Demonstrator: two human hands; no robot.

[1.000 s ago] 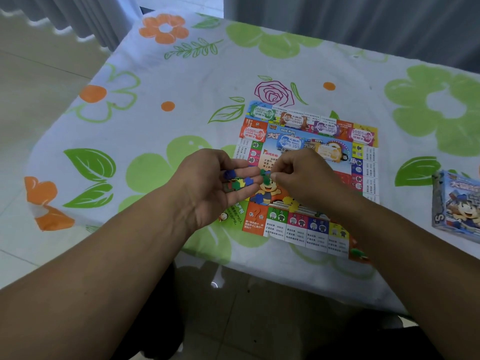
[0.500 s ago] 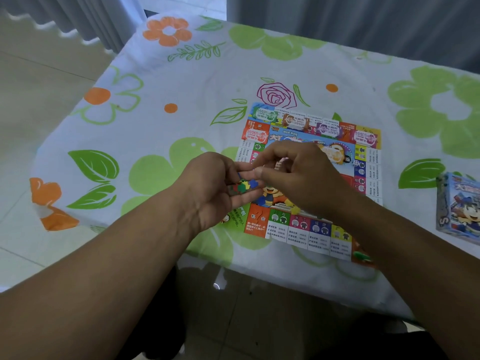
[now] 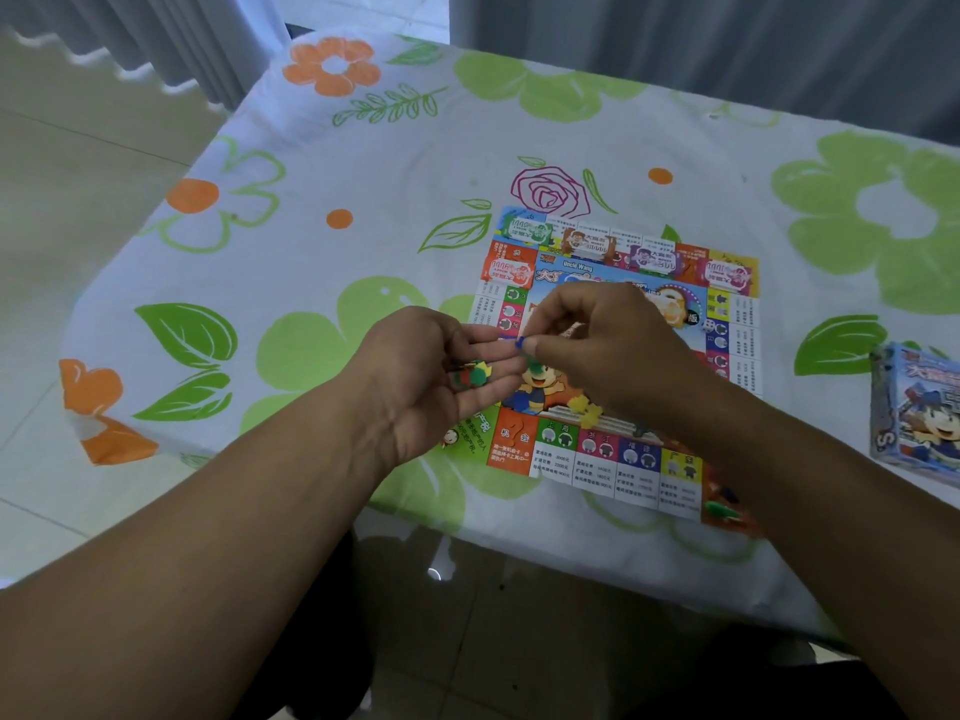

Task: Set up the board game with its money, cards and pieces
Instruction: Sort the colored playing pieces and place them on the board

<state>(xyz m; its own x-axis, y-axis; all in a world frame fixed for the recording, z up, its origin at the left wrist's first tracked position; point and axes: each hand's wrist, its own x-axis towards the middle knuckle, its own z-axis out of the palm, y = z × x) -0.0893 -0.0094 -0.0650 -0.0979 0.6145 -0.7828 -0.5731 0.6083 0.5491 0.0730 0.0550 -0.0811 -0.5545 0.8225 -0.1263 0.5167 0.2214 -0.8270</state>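
Observation:
The colourful paper game board lies flat on the flowered tablecloth. Small stacks of play money sit along its far edge. My left hand is cupped, palm up, over the board's left edge and holds several small plastic pieces in red, green and yellow. My right hand pinches one small blue piece between thumb and finger, right at my left fingertips. Loose yellow pieces lie on the board's middle, and green ones at its near right corner.
The blue game box stands at the table's right edge. A small white die rests on the board near its right side. The table's near edge runs just below the board, with tiled floor beyond.
My right hand dropped from holding a green piece, reached into my left palm, and now lifts a blue piece from it. The view shifted slightly.

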